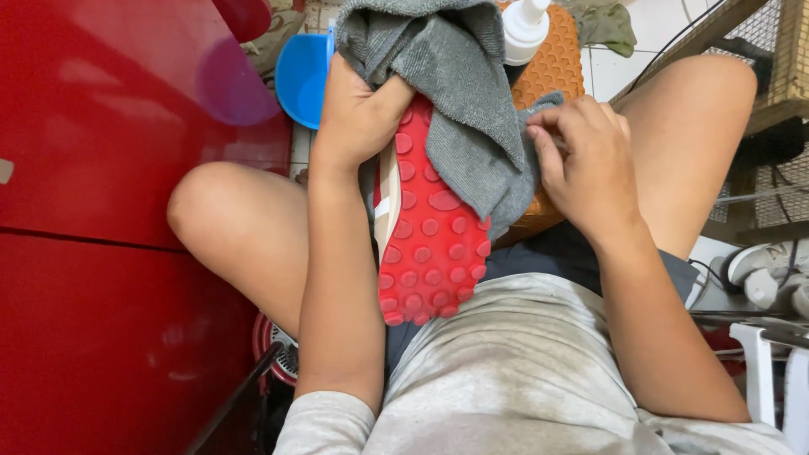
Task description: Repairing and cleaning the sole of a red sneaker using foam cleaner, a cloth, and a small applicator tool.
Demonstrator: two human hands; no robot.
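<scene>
Shoe (430, 244) sole-up on lap, red studded sole, long axis toward torso. Left hand (358, 114) clasps shoe's far end. Grey cloth (463, 101) drapes over that end; right hand (586, 164), right of shoe, pinches cloth edge.

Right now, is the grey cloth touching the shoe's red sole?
Touching. The head view shows the grey cloth draped directly over the front of the red sole, with the right hand pinching its edge.

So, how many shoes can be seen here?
1. A shoe with a red studded sole is in the left hand, sole up, partly under a grey cloth. Others may be hidden.
</scene>
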